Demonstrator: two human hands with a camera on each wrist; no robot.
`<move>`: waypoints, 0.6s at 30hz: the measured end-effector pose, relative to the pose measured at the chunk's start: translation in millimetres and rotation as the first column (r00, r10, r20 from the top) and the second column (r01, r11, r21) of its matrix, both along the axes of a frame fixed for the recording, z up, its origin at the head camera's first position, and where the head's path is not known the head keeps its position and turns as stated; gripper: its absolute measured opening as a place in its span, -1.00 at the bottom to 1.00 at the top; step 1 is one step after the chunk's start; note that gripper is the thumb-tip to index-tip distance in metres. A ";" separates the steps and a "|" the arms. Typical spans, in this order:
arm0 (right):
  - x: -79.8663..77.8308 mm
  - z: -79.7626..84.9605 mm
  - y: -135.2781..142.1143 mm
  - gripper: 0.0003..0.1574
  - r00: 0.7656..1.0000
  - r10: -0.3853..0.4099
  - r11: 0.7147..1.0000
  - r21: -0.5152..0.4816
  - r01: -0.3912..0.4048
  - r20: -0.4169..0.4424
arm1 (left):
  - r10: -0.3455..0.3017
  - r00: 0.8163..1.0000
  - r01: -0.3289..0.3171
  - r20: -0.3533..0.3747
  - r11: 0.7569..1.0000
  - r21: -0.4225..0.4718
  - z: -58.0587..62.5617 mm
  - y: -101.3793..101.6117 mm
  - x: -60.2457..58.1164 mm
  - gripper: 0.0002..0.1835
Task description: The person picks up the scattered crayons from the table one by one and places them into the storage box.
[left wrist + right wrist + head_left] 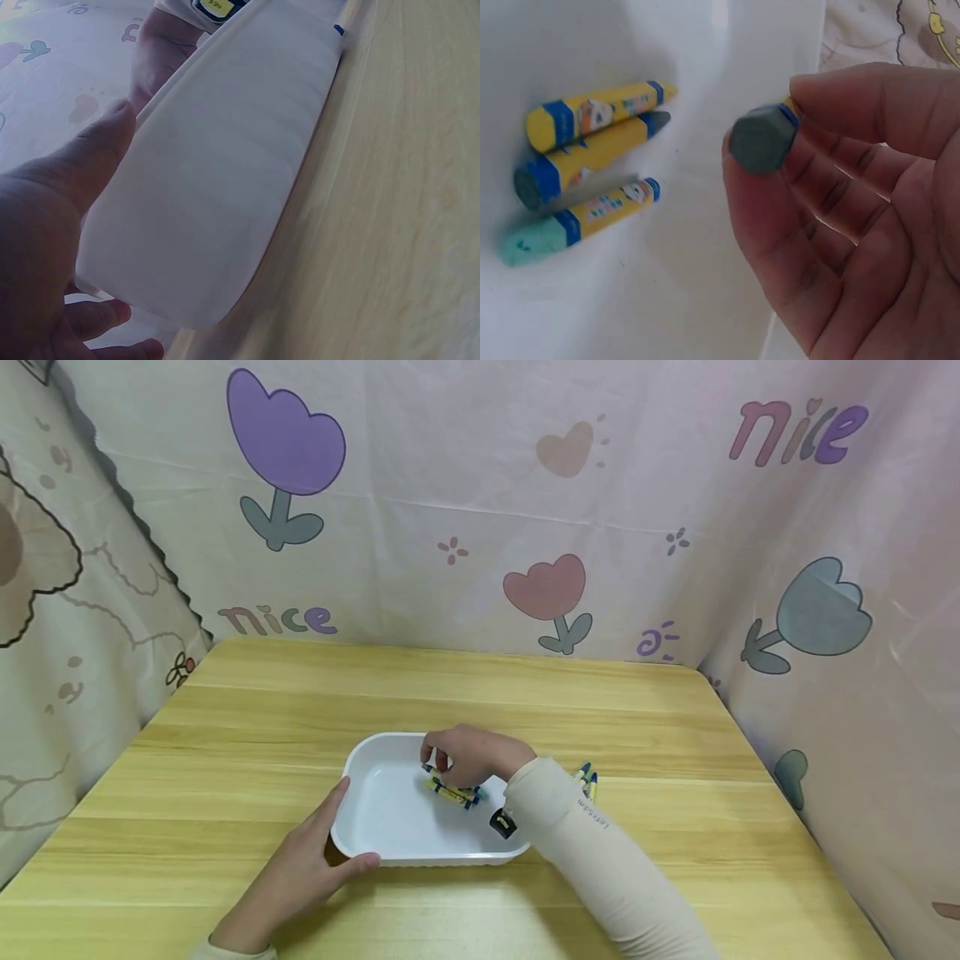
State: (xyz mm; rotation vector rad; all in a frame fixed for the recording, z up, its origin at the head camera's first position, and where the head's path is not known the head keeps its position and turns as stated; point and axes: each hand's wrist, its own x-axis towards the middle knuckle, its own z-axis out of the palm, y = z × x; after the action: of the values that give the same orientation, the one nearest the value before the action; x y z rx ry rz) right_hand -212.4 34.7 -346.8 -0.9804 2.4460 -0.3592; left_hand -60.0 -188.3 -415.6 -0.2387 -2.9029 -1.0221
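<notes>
Dull green, a crayon (761,140) sat pinched in the right hand (468,756) over the tray (375,827); the left hand (296,868), spread, touched the tray's near-left corner. A slack thumb could have dropped it among three others (604,154).

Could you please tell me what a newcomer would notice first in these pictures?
Probably the white tray on the wooden table, with three crayons lying in it and the right hand pinching another crayon over it. Next, perhaps, the large purple flower printed on the pale curtain behind, at the head view's upper left.
</notes>
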 end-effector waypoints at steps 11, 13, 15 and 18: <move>2.1 2.9 4.8 -0.62 0.999 0.037 0.999 -0.009 -0.037 0.015 | -0.004 1.000 0.004 -0.012 1.000 0.001 0.8 0.7 0.0 0.16; 0.7 5.3 8.9 -0.60 1.000 0.019 1.000 -0.017 -0.019 0.008 | -0.004 1.000 0.004 -0.015 1.000 0.002 0.7 0.8 -0.2 0.16; -0.9 7.7 14.2 -0.60 1.000 -0.002 1.000 -0.024 0.003 0.011 | -0.003 1.000 0.003 -0.011 1.000 0.002 0.8 0.9 -0.3 0.16; -4.2 11.1 23.7 -0.58 0.999 -0.030 0.999 -0.041 0.031 0.014 | 0.001 1.000 -0.001 0.000 1.000 0.000 0.8 0.8 -0.2 0.18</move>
State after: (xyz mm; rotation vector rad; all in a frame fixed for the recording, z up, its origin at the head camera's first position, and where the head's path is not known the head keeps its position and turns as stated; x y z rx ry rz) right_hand -216.6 58.5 -335.7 -0.9552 2.4526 -0.4273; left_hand -60.2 -187.5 -414.8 -0.2373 -2.9026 -1.0227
